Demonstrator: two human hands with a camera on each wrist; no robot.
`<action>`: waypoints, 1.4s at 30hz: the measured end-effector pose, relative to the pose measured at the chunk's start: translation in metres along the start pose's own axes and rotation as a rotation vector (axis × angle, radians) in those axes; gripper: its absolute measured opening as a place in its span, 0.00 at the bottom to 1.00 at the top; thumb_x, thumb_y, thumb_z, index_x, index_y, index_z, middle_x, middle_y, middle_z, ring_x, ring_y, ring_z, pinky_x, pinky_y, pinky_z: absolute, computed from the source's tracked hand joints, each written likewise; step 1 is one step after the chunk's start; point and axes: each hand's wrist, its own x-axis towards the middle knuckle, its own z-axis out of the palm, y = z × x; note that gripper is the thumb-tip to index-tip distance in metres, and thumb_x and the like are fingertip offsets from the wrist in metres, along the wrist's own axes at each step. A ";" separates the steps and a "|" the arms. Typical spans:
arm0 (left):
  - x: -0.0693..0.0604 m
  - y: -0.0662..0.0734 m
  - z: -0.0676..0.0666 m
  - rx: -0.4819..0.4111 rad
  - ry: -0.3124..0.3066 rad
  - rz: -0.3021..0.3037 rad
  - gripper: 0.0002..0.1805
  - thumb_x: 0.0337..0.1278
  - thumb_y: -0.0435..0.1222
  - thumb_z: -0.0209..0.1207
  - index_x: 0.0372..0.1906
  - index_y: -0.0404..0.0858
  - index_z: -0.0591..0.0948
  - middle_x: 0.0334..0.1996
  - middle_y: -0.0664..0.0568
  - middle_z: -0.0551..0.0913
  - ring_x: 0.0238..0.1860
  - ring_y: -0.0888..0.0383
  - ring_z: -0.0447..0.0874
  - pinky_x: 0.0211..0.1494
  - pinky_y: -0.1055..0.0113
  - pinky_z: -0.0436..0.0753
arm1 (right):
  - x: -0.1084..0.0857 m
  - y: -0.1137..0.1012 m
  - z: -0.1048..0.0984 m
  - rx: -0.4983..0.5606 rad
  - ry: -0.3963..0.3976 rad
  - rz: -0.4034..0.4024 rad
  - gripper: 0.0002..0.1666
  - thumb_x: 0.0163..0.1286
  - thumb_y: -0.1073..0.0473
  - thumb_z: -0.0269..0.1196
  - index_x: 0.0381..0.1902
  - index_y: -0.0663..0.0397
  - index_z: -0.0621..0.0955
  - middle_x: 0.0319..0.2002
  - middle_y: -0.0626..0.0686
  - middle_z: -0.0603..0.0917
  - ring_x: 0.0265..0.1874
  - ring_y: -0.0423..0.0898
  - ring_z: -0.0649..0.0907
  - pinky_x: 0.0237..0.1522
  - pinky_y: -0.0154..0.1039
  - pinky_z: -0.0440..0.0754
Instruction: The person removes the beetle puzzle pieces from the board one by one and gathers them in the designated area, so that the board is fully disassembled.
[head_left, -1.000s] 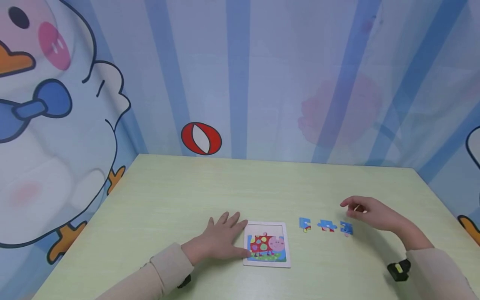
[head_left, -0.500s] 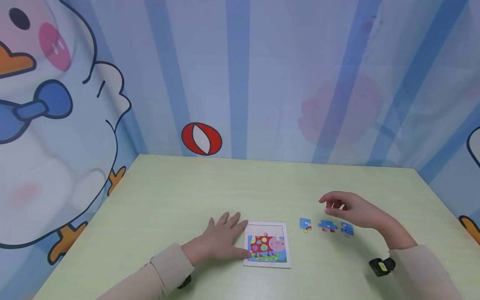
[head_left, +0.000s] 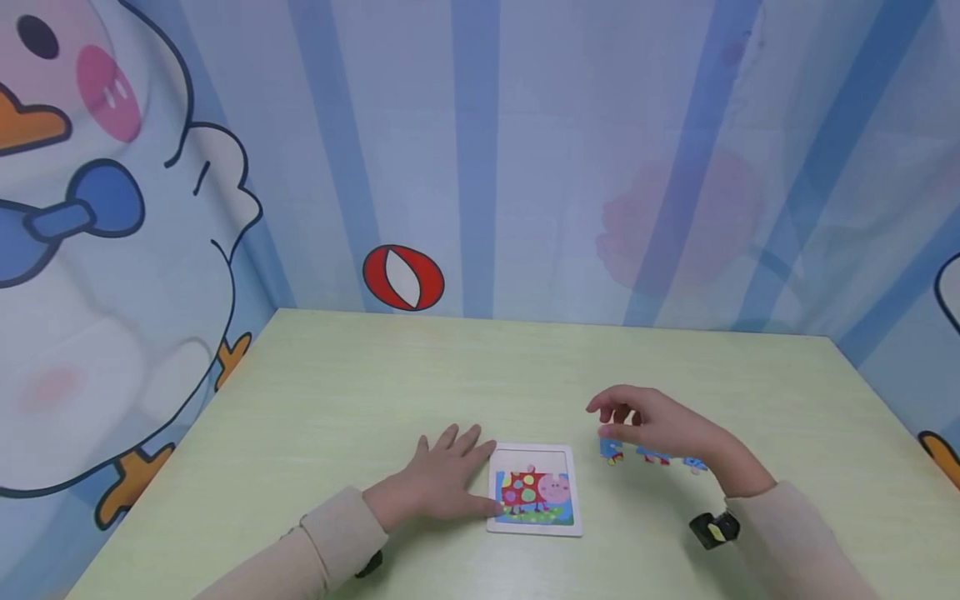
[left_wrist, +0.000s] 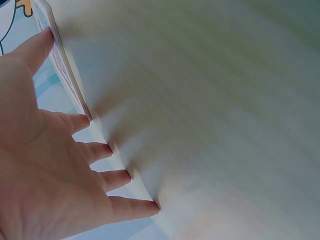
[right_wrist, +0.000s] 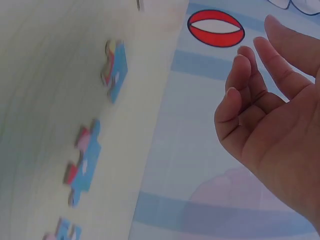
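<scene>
A jigsaw puzzle in a white tray [head_left: 577, 500] lies on the table, its lower part filled with a pink pig in a red spotted dress and its top strip bare. My left hand [head_left: 442, 479] rests at the tray's left edge, fingers spread, the thumb on the lower left border. Three loose blue puzzle pieces lie in a row right of the tray: a left piece [right_wrist: 117, 72], a middle piece [right_wrist: 85, 165] and a right piece [right_wrist: 67, 230]. Above them hovers my right hand [head_left: 660, 425], fingers loosely bent and nothing held; it partly hides the pieces in the head view.
The pale wooden table [head_left: 360, 383] runs back to a blue striped curtain [head_left: 540, 167] printed with a red and white ball [head_left: 403, 277]. A large printed duck [head_left: 112, 292] covers the left side. Dark wrist cameras sit under both sleeves.
My right hand has moved left across the row, from beyond the right piece to over the left piece. My left hand, the tray and the pieces have stayed put.
</scene>
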 end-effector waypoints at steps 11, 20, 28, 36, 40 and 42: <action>0.001 0.001 0.001 0.001 -0.002 -0.002 0.49 0.53 0.67 0.54 0.74 0.46 0.60 0.76 0.45 0.52 0.75 0.38 0.44 0.68 0.30 0.49 | 0.023 -0.013 0.029 0.072 -0.068 -0.031 0.18 0.67 0.58 0.64 0.52 0.61 0.78 0.39 0.50 0.79 0.34 0.41 0.76 0.32 0.33 0.78; 0.000 0.001 0.001 0.002 -0.002 -0.008 0.49 0.53 0.67 0.54 0.74 0.46 0.60 0.76 0.45 0.52 0.75 0.37 0.44 0.68 0.30 0.49 | 0.038 -0.025 0.050 0.052 -0.147 -0.055 0.17 0.67 0.60 0.63 0.52 0.58 0.79 0.43 0.52 0.81 0.39 0.41 0.77 0.38 0.34 0.77; 0.000 0.001 -0.001 -0.003 -0.005 -0.009 0.48 0.53 0.67 0.54 0.74 0.46 0.60 0.76 0.45 0.52 0.75 0.37 0.44 0.67 0.30 0.49 | 0.050 -0.032 0.066 0.069 -0.191 -0.034 0.17 0.65 0.60 0.64 0.51 0.56 0.79 0.41 0.50 0.81 0.39 0.43 0.77 0.38 0.34 0.78; 0.000 0.000 -0.002 0.002 -0.010 -0.004 0.48 0.53 0.67 0.54 0.74 0.45 0.60 0.76 0.45 0.52 0.75 0.37 0.44 0.67 0.29 0.49 | 0.058 -0.030 0.079 0.087 -0.218 -0.018 0.19 0.61 0.62 0.69 0.50 0.55 0.80 0.39 0.48 0.79 0.35 0.42 0.78 0.39 0.34 0.78; 0.001 0.000 -0.001 0.009 -0.008 -0.001 0.48 0.53 0.67 0.54 0.74 0.45 0.60 0.76 0.45 0.52 0.75 0.37 0.45 0.67 0.29 0.50 | 0.061 -0.029 0.082 0.067 -0.218 -0.006 0.20 0.58 0.61 0.71 0.49 0.53 0.80 0.37 0.47 0.79 0.35 0.42 0.78 0.41 0.34 0.77; 0.001 0.000 -0.001 0.009 -0.009 0.000 0.48 0.53 0.67 0.54 0.74 0.45 0.60 0.76 0.45 0.52 0.75 0.37 0.45 0.67 0.29 0.50 | 0.062 -0.028 0.084 0.058 -0.217 0.005 0.20 0.58 0.61 0.71 0.48 0.53 0.80 0.37 0.46 0.79 0.35 0.42 0.77 0.40 0.34 0.77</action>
